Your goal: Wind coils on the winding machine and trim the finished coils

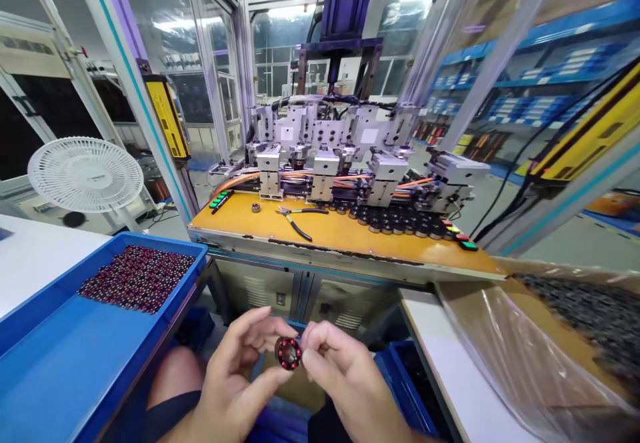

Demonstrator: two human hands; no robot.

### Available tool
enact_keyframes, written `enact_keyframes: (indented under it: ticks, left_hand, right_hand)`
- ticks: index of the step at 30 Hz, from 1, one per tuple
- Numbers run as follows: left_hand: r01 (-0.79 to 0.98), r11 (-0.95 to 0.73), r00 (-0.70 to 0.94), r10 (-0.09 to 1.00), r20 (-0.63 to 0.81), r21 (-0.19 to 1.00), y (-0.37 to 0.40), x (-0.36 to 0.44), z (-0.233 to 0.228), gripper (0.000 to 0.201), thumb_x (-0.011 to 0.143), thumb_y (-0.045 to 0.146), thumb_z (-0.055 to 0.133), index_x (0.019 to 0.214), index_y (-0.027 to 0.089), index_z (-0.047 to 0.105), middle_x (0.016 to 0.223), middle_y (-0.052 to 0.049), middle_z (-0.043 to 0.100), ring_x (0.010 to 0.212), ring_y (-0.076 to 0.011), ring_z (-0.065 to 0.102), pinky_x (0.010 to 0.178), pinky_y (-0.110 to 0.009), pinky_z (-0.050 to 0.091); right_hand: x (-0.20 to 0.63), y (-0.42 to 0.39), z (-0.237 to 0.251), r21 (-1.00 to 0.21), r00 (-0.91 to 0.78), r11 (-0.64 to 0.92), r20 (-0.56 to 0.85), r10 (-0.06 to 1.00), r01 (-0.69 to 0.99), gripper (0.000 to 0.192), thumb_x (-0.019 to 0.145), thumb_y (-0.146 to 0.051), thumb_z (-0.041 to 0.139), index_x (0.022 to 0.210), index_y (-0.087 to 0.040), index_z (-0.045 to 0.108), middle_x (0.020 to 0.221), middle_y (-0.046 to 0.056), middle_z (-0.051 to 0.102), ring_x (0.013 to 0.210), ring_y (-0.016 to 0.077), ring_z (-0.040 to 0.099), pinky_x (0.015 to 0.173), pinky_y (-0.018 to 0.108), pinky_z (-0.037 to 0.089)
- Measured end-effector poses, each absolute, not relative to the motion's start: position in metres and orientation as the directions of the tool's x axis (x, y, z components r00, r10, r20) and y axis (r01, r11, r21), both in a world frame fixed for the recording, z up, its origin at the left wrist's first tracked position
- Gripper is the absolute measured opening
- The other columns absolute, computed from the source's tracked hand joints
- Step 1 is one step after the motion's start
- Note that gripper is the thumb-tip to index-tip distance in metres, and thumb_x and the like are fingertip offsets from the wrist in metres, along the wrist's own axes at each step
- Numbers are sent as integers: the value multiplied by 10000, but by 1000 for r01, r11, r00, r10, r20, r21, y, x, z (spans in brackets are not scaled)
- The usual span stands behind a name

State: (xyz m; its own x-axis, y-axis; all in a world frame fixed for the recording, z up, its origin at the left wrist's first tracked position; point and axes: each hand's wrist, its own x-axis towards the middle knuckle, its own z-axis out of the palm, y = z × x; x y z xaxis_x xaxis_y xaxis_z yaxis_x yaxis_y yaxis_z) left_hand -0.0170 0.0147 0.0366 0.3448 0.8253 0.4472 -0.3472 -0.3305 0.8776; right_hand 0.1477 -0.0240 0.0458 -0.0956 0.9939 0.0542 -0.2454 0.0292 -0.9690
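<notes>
Plainly, left grip [239, 371] holds black-red ring [283, 355]; right grip [345, 373] pinched narrow at its edge, hold unclear.

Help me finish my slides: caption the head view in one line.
Small red-dotted ring held between left hand and right hand, before a yellow-topped bench with pliers.

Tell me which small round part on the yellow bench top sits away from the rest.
The lone round part left of the pliers; the other round parts crowd together toward the bench top's right.
</notes>
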Motion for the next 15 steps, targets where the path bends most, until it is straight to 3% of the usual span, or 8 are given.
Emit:
enact_keyframes:
  ticks: [3, 7, 11, 15]
  left_hand:
    - [-436, -160, 422, 833, 358, 886, 17, -23, 39, 483, 800, 42, 727, 1180, 335, 676, 1074, -31, 763, 913, -148, 735, 826, -215, 586]
    - [-423, -78, 501, 810, 304, 903, 21, -28, 41, 256, 802, 102, 742, 1001, 259, 771, 1067, -65, 741, 938, -164, 707, 828, -221, 564]
    - [-393, -39, 549, 792, 268, 919, 23, -25, 39, 284, 784, 186, 772, 1059, 260, 767, 1163, -91, 649, 987, -179, 655, 810, -221, 545]
    - [-394, 2, 535, 814, 228, 919, 24, -24, 33, 298, 715, 172, 827, 997, 257, 779, 1071, -57, 611, 906, -138, 620, 775, -192, 517]
  right_hand:
    - [149, -26, 36, -965, -167, -9, 36, 985, -262, 443, 875, -569, 648, 739, -173, 501, 715, -16, 477, 691, 113, 436, 663, 225, 378]
    - [158, -22, 51, -979, -208, 30, 72, 975, -202, 433, 866, -576, 640, 777, -168, 524, 740, -1, 507, 695, 123, 473, 646, 232, 396]
    - [157, -16, 76, -999, -209, 8, 16, 978, -41, 342, 832, -451, 667, 719, -165, 520, 677, -16, 498, 633, 112, 443, 600, 224, 378]
    - [152, -16, 78, -997, -174, -1, -13, 985, 73, 270, 842, -355, 600, 671, -158, 532, 654, -22, 491, 615, 106, 425, 598, 227, 367]
